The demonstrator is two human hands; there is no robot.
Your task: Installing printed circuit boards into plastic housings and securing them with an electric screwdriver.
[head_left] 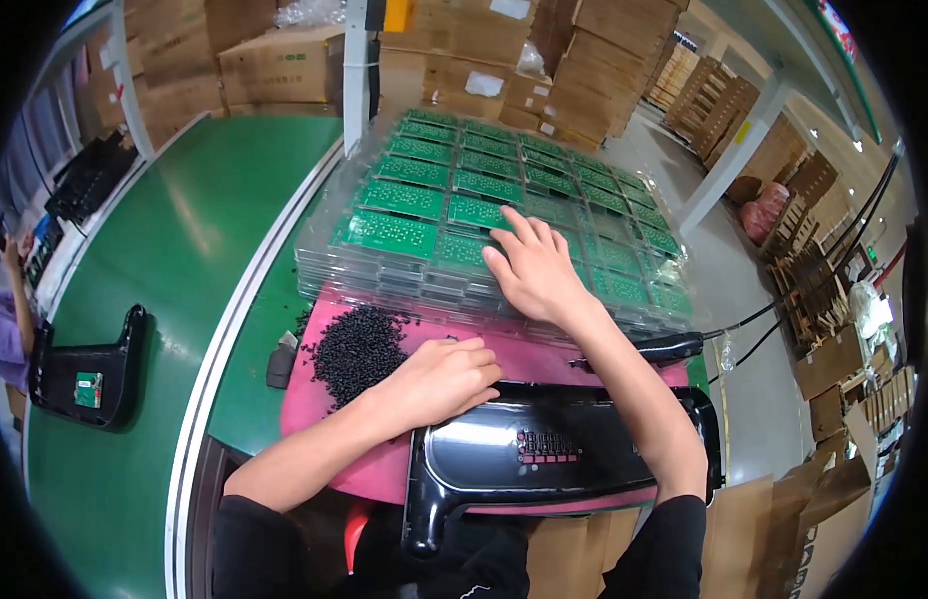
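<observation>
The black plastic housing (pixel 544 454) lies on the pink mat (pixel 314 384), steadied by the curled left hand (pixel 444 379); no green board (pixel 464 250) is fitted yet; the open right hand (pixel 534 275) is laid flat on the clear tray stack (pixel 384 275), grasping nothing.

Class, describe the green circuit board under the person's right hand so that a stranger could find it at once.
Start at the stack of clear plastic trays behind the pink mat. The top tray holds rows of green circuit boards. The wanted circuit board lies in the nearest row, and it alone has the right hand resting fingers on it.
</observation>
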